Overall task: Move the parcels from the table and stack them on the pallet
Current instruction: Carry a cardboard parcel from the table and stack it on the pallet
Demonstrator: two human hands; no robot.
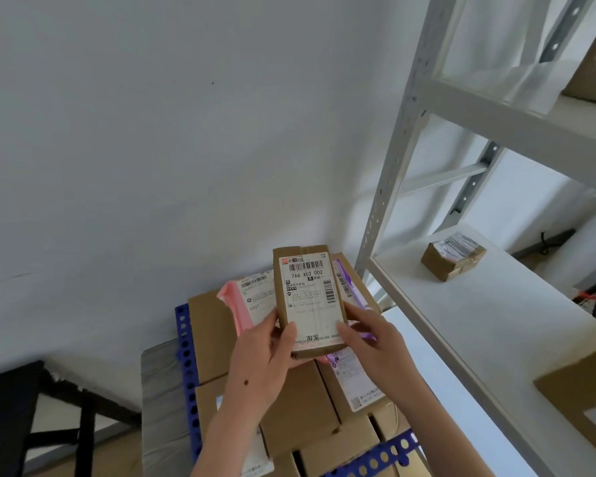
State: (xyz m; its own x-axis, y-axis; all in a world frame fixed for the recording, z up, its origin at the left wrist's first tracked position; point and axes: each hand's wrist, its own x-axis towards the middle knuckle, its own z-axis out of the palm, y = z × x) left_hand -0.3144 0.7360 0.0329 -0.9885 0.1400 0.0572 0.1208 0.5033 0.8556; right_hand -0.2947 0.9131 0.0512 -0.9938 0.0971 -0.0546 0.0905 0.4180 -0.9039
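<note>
Small brown parcel [308, 301] (white label up) held above stacked boxes [300, 404] on blue pallet [186, 359], left hand [267, 352] and right hand [367, 339] both grasping its near end, pink mailer [245, 304] behind parcel's left edge.

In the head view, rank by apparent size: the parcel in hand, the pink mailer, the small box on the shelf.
Largest: held parcel, though nearest the camera.
Then pink mailer and shelf box, about alike; the mailer is partly hidden, so unranked.
</note>
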